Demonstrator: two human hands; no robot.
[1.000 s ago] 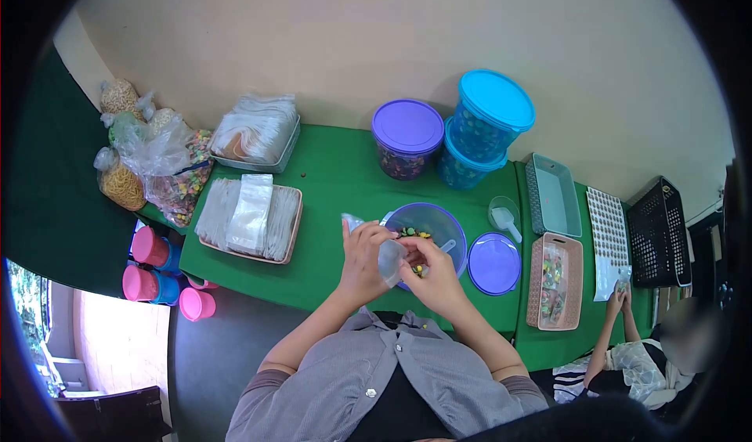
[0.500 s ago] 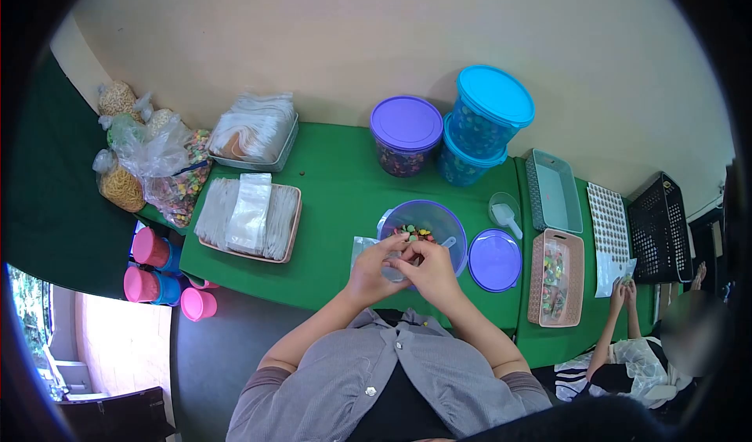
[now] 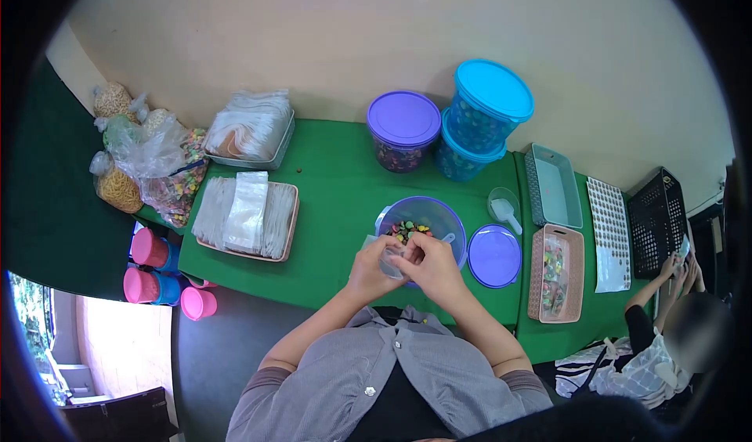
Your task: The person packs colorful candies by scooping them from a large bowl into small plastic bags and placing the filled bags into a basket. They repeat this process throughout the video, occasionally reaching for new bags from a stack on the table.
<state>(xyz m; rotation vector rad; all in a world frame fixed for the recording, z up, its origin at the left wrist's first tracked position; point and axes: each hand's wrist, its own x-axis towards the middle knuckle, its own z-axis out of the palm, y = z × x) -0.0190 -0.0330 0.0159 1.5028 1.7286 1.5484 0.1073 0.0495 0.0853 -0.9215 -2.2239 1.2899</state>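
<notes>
At the table's (image 3: 337, 160) front edge, the person's left hand (image 3: 371, 272) and right hand (image 3: 433, 263) hold a bag (image 3: 389, 263) between them, over the near side of a bowl (image 3: 446, 213) of colourful pieces (image 3: 409, 230). A lid (image 3: 494, 256) lies just right of the bowl. Toward the left front corner sits a basket (image 3: 291, 230) of flat sleeves (image 3: 246, 211); a purple tub (image 3: 403, 129) and two stacked blue tubs (image 3: 489, 101) stand along the back edge.

Green-covered table (image 3: 337, 184), purple-rimmed bowl (image 3: 443, 213), loose purple lid (image 3: 494, 256), pink tray of bags (image 3: 291, 229), purple-lidded bucket (image 3: 403, 133), teal basket (image 3: 555, 182), pink basket (image 3: 575, 274)
</notes>
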